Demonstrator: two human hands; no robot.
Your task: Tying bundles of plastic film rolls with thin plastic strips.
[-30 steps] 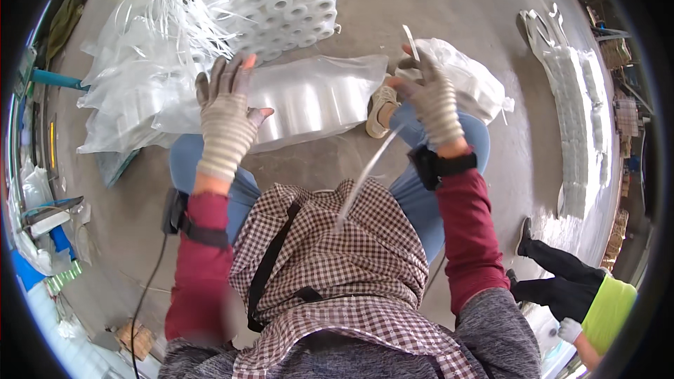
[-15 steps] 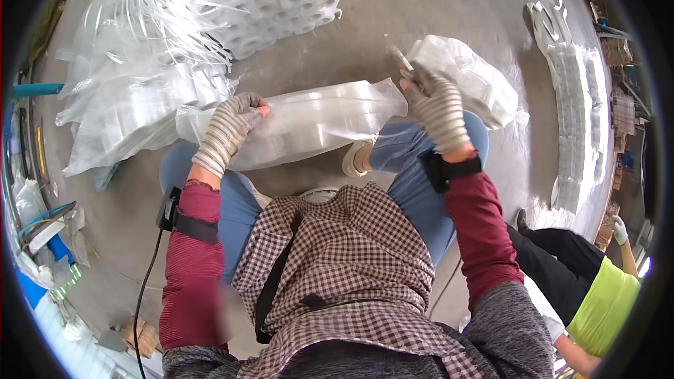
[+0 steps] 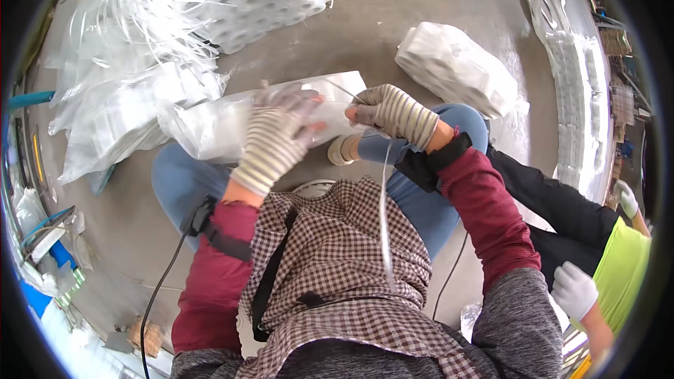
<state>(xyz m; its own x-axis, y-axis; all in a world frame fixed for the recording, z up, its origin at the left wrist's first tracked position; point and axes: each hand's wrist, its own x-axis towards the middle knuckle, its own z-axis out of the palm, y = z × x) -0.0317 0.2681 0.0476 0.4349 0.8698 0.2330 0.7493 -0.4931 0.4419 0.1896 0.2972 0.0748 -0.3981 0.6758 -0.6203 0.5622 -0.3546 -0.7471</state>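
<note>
A clear plastic bag of white rolls [image 3: 232,121] lies across in front of me, between my knees. My left hand [image 3: 279,125], in a striped glove with bare fingertips, is over the bag's right part; it is blurred by motion, but its fingers look apart. Beside the bag's right end, my right hand [image 3: 394,114], gloved alike, is closed in a pinch on a thin white strip [image 3: 383,217]. One length of the strip hangs down over my lap, and a short bit sticks out up and left from the fingers.
A wrapped bundle of rolls [image 3: 456,67] lies beyond my right knee. At the upper left are stacked white rolls [image 3: 263,0], a heap of loose strips [image 3: 140,10] and plastic bags [image 3: 116,126]. A long row of wrapped rolls [image 3: 579,105] stands right. A co-worker [image 3: 618,267] is at the lower right.
My left hand has moved right across the bag, and its fingers have spread. My right hand has come down and left with the strip, which hangs over my lap. The co-worker's gloved hand has come into view.
</note>
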